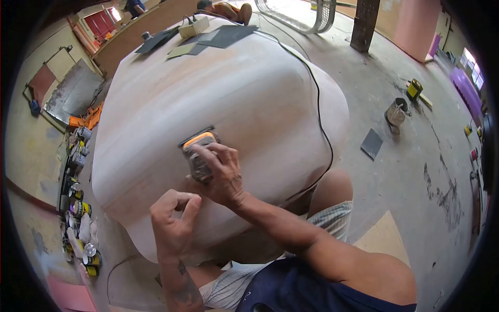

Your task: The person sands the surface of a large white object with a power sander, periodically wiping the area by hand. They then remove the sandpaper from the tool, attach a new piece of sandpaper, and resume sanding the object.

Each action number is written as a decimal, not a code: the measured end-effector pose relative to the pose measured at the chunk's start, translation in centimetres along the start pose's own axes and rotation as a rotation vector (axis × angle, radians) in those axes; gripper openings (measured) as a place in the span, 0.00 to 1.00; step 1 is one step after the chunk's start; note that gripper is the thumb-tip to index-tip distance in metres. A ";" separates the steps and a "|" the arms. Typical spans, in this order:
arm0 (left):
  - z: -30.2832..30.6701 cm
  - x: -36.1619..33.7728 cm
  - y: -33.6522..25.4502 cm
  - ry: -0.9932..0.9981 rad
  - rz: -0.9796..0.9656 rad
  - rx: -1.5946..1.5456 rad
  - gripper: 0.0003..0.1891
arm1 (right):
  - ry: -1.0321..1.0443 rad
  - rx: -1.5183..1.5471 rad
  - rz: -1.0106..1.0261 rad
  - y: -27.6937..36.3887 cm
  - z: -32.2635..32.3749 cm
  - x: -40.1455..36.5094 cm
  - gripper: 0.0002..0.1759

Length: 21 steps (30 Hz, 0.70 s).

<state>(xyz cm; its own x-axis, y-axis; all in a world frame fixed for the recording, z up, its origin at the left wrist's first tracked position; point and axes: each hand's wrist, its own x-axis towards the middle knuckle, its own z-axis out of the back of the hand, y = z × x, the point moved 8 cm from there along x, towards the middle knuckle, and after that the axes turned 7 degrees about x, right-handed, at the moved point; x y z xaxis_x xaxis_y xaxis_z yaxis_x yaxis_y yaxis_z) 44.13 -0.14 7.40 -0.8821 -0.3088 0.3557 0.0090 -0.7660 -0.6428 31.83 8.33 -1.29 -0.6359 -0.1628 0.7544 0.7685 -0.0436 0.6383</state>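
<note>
My right hand [223,171] is wrapped round a dusty black and orange sander [201,139]. The sander's flat pad lies against a large curved whitish body panel [156,161], smeared with pale pink and tan. Beside it, lower and to the left, my left hand [173,221] is raised with curled fingers, thumb close to the index finger. Nothing shows in that hand. A black cord [318,99] runs over the panel's right side toward my knee. Dark sandpaper sheets [228,36] and a small pale box [193,27] rest on the panel's far end.
Several cans [78,208] line the floor at left. On the right floor stand a grimy bucket [396,113], a yellow-black can [414,89] and a dark sandpaper sheet [371,144]. Another person [226,10] crouches beyond the panel. A dark post [365,26] rises behind.
</note>
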 end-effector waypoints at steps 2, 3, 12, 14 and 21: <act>0.5 -0.6 -2.4 0.015 -0.074 -0.120 0.11 | 0.024 -0.029 0.067 0.1 0.3 0.1 0.42; -0.1 -0.7 -4.2 0.030 -0.135 -0.228 0.11 | 0.007 -0.051 0.097 -0.6 1.5 0.6 0.41; -2.6 -1.6 -12.7 0.231 -0.645 -1.128 0.28 | -0.269 -0.105 -0.166 -12.9 17.0 6.4 0.34; -2.8 -1.8 -13.3 0.269 -0.702 -1.222 0.32 | -0.327 -0.120 -0.197 -13.8 18.7 6.9 0.36; -3.8 -2.7 -13.4 0.133 -0.709 -1.558 0.36 | -0.214 -0.192 -0.060 -6.7 10.5 4.1 0.38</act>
<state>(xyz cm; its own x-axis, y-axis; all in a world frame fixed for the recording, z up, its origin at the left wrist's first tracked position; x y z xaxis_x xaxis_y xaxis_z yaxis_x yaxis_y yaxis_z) 44.56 13.13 12.51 -0.5421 -0.0709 0.8373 -0.7306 0.5320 -0.4280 23.35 18.30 -0.87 -0.6658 0.0560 0.7440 0.7154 -0.2355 0.6579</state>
